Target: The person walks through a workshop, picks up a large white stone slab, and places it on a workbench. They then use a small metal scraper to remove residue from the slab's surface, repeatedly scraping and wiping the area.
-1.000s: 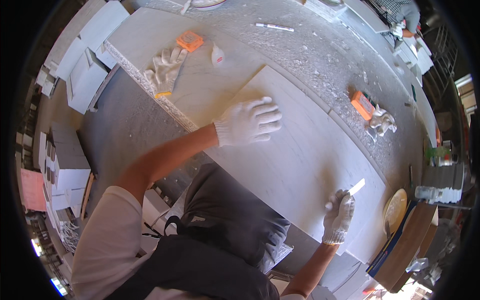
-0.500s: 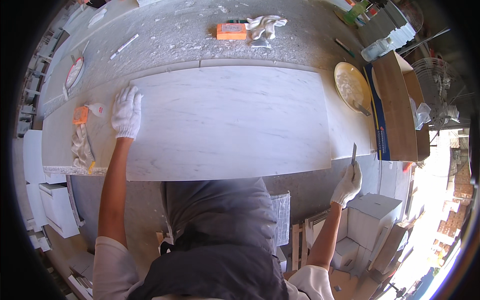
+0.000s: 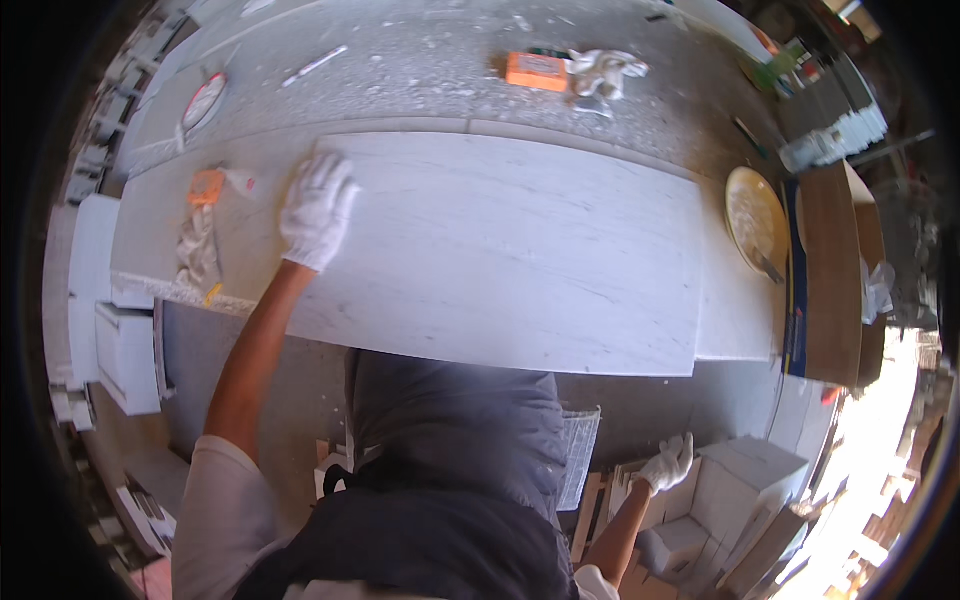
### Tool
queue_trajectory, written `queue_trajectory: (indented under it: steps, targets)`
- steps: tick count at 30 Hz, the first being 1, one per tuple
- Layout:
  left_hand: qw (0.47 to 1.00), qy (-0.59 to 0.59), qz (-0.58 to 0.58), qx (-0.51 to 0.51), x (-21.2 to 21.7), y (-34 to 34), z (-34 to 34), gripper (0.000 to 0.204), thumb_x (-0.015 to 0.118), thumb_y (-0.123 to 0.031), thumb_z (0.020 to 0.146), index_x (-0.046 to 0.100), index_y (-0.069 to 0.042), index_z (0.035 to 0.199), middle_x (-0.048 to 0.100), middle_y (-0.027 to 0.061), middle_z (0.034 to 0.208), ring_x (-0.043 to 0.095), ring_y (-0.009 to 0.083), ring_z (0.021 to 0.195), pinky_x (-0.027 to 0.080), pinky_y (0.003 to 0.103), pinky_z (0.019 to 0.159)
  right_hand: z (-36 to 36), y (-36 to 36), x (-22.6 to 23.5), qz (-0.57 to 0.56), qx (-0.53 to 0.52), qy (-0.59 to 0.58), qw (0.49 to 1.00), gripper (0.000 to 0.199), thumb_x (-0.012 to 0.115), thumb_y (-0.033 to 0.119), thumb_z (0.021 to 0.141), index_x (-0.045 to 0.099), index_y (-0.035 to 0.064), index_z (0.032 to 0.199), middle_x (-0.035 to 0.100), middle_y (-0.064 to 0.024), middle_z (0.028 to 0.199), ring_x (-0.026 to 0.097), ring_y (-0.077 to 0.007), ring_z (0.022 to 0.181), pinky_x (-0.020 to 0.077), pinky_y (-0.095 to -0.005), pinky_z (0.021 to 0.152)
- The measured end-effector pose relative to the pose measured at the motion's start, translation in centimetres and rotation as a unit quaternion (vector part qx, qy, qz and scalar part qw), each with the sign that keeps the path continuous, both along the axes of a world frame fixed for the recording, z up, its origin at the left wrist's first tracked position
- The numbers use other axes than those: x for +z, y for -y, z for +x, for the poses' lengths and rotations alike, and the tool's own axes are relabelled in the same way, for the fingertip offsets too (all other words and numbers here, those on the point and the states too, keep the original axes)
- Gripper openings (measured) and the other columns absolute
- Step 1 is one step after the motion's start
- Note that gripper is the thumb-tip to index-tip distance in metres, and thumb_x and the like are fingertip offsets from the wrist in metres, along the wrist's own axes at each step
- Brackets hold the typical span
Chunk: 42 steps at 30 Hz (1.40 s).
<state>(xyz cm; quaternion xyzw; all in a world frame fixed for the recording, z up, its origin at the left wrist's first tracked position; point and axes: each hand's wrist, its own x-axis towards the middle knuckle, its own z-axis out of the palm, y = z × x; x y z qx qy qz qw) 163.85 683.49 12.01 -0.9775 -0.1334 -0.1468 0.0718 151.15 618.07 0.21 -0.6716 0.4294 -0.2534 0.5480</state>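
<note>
A white slab with grey veins lies across the workbench in front of me. My left hand, in a white knit glove, rests on the slab's left end with its fingers stretched out. Off the bench at the lower right, my gloved right hand hangs low near pale boxes, its fingers curled together. No blade shows at the right hand now, and what lies inside its fingers is hidden.
A yellow bowl of white paste holds a spatula, beside an open cardboard box. Orange packets, the far one and the left one, lie near gloves. A red-rimmed dish and a white marker sit far left.
My right hand has dropped down and away from the bench edge; the flat metal blade it held is out of sight. The view has turned, and my left hand remains on the slab.
</note>
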Motion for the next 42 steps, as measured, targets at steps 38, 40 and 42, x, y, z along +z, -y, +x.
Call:
queue_trajectory:
  steps: [38, 40, 42]
  targets:
    - [0.994, 0.059, -0.023, -0.086, 1.5, -0.1, -1.8, 0.04, 0.063, -0.038, 0.095, 0.065, -0.008, 0.12, 0.069, 0.0075, 0.113, 0.06, 0.0234, 0.12, 0.033, 0.044, 0.12, 13.0, -26.2, 11.4, 0.119, 0.52, 0.006, 0.846, 0.029, 0.07, 0.028, 0.101, 0.066, 0.0044, 0.118, 0.059, -0.0001, 0.09, 0.053, -0.0081, 0.071, 0.0426, -0.0223, 0.054]
    - [0.996, 0.048, -0.049, -0.065, 1.6, 1.0, -3.2, 0.039, 0.067, -0.035, 0.093, 0.067, -0.009, 0.121, 0.068, 0.0109, 0.121, 0.06, 0.0268, 0.123, 0.036, 0.046, 0.119, 13.7, -24.0, 12.5, 0.174, 0.479, 0.008, 0.86, 0.029, 0.068, 0.025, 0.103, 0.066, 0.004, 0.122, 0.059, 0.0001, 0.093, 0.051, -0.0075, 0.071, 0.0419, -0.0214, 0.055]
    - [0.995, 0.045, -0.065, -0.058, 1.6, 2.0, -4.7, 0.04, 0.068, -0.033, 0.091, 0.068, -0.009, 0.122, 0.068, 0.0131, 0.125, 0.06, 0.0292, 0.125, 0.037, 0.047, 0.118, 15.8, -22.1, 13.0, 0.161, 0.422, 0.043, 0.891, 0.05, 0.065, 0.031, 0.103, 0.058, -0.0024, 0.139, 0.054, 0.0017, 0.083, 0.048, -0.0049, 0.063, 0.0371, -0.0198, 0.052]
